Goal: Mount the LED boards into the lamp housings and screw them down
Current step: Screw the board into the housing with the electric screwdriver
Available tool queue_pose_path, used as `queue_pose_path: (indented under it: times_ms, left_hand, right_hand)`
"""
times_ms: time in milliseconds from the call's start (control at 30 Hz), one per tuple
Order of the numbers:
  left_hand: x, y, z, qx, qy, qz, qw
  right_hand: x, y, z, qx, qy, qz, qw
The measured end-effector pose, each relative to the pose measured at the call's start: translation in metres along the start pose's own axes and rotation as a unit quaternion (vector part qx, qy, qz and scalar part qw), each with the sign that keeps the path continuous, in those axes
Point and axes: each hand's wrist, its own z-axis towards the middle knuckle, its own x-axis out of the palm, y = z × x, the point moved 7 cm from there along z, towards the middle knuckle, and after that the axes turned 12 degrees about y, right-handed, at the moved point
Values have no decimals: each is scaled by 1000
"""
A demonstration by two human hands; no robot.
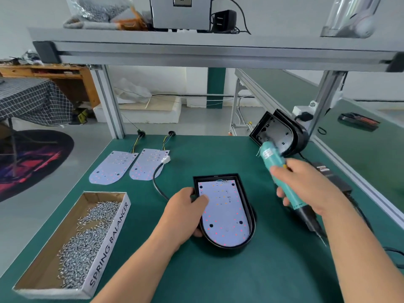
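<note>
– Both hands busy?

– Yes. Left hand grips the left rim of the black lamp housing. Its thumb lies over the edge onto the LED board, and its fingers curl under the side. Right hand is wrapped round a teal electric screwdriver, held up off the green mat. The bit slants down and toward the person, and the tool looks slightly blurred.

– Where's the board?

– Seated flat inside the housing, between the two hands, rounded end toward the person. I can't tell whether any screws sit in its holes.

– Containers?

– Left of the left hand is a shallow cardboard box printed "SPRING BALANCER". A loose heap of small silvery screws is spread through it. The housing is the other container, and it holds that one board.

– Beyond the hands?

– Past the left hand, a spare board and another spare board lie side by side on the mat. Both have coloured wires at their far ends. A black cable ending in a white connector crosses the one nearer the left hand. Past the right hand, a second housing stands tilted on its side, open face toward the person. A black power unit lies just behind the right hand, partly hidden.
</note>
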Motion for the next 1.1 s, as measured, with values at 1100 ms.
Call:
queue_pose_path:
  times_ms: [1100]
  left_hand:
    - [-27, -2, 2, 56, -119, -18, 991]
  right_hand:
    - [105, 16, 2, -10, 105, -66, 992]
